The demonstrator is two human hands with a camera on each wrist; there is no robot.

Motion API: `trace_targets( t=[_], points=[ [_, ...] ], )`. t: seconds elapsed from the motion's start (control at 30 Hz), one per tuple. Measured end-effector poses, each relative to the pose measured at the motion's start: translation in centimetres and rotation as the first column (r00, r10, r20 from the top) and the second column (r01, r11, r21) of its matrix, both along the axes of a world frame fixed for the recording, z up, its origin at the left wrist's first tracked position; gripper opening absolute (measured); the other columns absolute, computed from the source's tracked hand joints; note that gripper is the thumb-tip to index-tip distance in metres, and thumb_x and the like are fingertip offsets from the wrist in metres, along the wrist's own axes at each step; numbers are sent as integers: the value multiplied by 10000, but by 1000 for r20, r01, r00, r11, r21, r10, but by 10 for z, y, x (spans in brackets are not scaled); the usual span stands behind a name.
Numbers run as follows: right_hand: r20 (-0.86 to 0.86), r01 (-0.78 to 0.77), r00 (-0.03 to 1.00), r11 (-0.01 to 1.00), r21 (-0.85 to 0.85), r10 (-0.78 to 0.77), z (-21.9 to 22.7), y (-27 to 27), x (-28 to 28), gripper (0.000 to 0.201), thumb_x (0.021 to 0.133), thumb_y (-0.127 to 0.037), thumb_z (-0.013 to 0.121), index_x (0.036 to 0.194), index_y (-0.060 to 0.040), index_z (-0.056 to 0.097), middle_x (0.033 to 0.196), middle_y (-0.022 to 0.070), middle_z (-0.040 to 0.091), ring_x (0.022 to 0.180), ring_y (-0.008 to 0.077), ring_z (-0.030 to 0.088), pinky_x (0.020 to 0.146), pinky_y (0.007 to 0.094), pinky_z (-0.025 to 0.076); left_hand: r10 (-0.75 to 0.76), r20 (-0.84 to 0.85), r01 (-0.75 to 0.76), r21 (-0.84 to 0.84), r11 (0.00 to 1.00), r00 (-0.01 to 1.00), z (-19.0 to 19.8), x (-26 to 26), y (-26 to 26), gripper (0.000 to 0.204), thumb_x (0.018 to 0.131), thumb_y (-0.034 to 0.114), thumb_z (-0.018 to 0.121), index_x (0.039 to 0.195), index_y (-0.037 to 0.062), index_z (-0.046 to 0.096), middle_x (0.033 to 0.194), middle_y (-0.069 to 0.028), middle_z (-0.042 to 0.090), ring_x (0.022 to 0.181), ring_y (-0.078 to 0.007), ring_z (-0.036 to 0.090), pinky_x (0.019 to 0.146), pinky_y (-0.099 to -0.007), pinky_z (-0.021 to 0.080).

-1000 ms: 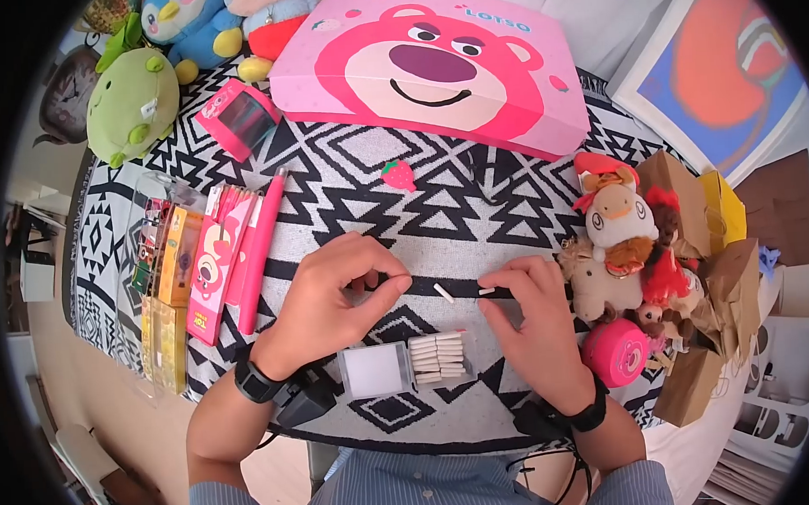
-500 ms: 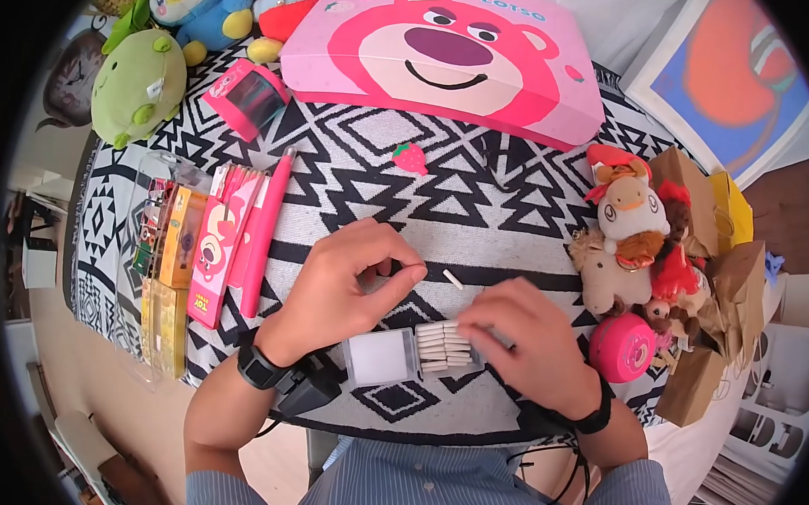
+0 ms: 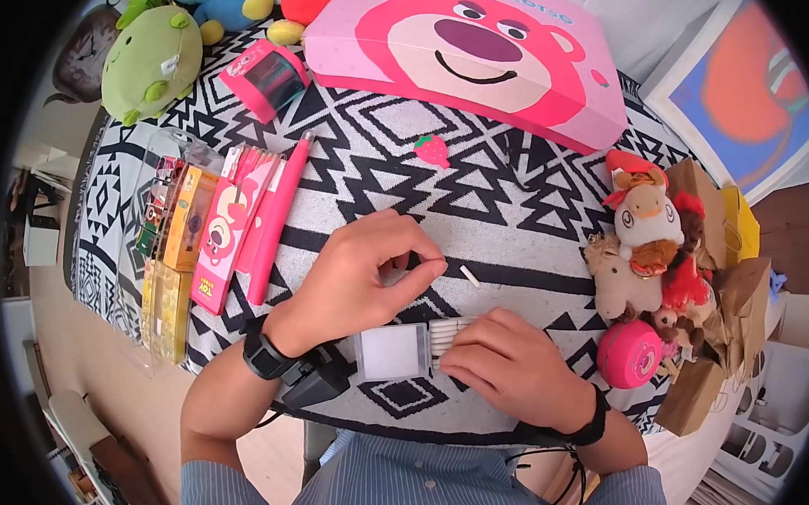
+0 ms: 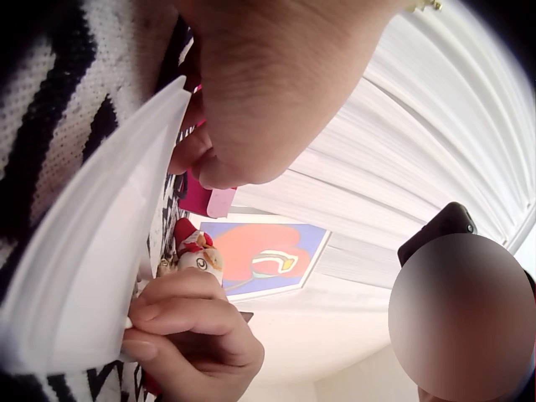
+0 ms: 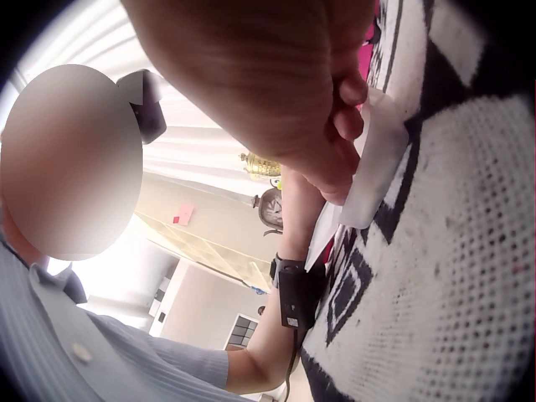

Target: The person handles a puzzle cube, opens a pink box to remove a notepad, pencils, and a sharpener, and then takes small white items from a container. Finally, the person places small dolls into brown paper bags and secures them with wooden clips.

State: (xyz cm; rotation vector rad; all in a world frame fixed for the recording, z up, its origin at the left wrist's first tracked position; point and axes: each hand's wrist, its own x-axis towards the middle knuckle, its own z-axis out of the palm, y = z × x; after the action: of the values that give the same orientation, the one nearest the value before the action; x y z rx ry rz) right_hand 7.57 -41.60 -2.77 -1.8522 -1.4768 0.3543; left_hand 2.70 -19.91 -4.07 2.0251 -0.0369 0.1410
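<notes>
The left hand (image 3: 369, 268) hovers over the cloth with curled fingers, thumb tip against index tip; nothing shows between them. A single white stick (image 3: 470, 276) lies just right of those fingertips. Closer to the body, a clear plastic case (image 3: 393, 353) stands open, its right half filled with short white sticks (image 3: 440, 334). Over that half is the right hand (image 3: 518, 369), which partly hides the sticks. In the left wrist view the right hand (image 4: 197, 335) pinches a small white stick (image 4: 128, 322) by the case wall (image 4: 92, 251).
Pink pencil packs (image 3: 232, 233) and a yellow-and-orange package (image 3: 175, 280) lie at left. A large pink bear box (image 3: 468, 56) sits at the back, with a strawberry piece (image 3: 432, 150) before it. Plush toys (image 3: 647, 228) and a round pink case (image 3: 629, 355) are at right.
The right hand has come left and toward the body, from beside the loose stick to the filled half of the case. The left hand keeps its pinched pose; the view has shifted.
</notes>
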Motion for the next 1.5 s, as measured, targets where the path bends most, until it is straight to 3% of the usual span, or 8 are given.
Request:
trace_targets(
  t=[0.37,0.47,0.53,0.63,0.9,1.3,1.4,1.5],
  points=[
    [25,19,1000,999,32,-19,1,4,-1,162,715,-42,668,867,-44,610,839,51,555,771,222,539,678,302,454,0,6,0,-17,1000,1000,-1,1,0,41,805,34,686,819,44,648,772,-9,605,659,-105,541,547,-231,413],
    [27,213,977,977,20,-213,4,0,5,170,726,-19,688,879,-36,616,848,69,565,789,250,549,685,320,455,-15,-3,15,-15,1000,1000,-3,-1,0,40,806,33,685,824,45,651,772,-11,607,668,-104,546,552,-230,417],
    [123,458,880,888,27,-458,-1,-3,15,172,739,-6,697,891,-32,622,841,86,567,797,278,553,694,344,455,4,-15,-5,-18,1000,1000,-1,-1,-1,40,805,32,685,823,43,651,775,-11,611,676,-105,547,555,-228,417],
    [84,516,855,856,-34,-512,-10,-6,24,164,748,-6,691,897,-35,627,833,98,571,797,293,552,698,360,453,7,-6,-7,-20,1000,1000,-1,0,-1,40,805,32,685,822,42,650,776,-10,616,679,-109,547,553,-228,416],
    [96,421,903,907,-11,-418,-13,4,26,255,732,-60,734,975,-75,656,923,68,530,858,258,496,698,340,432,-37,11,37,-9,999,999,0,0,-2,37,802,29,678,822,44,651,770,-6,619,685,-112,542,544,-230,413],
    [5,400,916,915,43,-401,-1,2,21,199,703,-10,713,870,-87,637,923,46,527,886,259,480,766,340,417,-23,57,23,-4,1000,998,-5,1,-3,40,800,50,681,813,45,644,722,-20,586,630,-134,517,509,-258,393],
    [7,182,983,981,-72,-182,10,-3,16,217,673,-4,703,812,-80,555,974,44,535,942,290,471,805,353,418,-2,93,4,-22,1000,996,-6,2,-2,56,795,65,685,809,46,634,688,-37,556,583,-155,504,486,-281,385],
    [-11,98,995,990,-98,-99,9,-3,15,223,665,-2,699,788,-67,524,1013,57,527,960,299,464,817,360,420,-9,43,10,-18,1000,999,-4,0,-3,39,804,47,678,813,43,640,727,-20,583,625,-128,520,507,-254,400]
  ],
)
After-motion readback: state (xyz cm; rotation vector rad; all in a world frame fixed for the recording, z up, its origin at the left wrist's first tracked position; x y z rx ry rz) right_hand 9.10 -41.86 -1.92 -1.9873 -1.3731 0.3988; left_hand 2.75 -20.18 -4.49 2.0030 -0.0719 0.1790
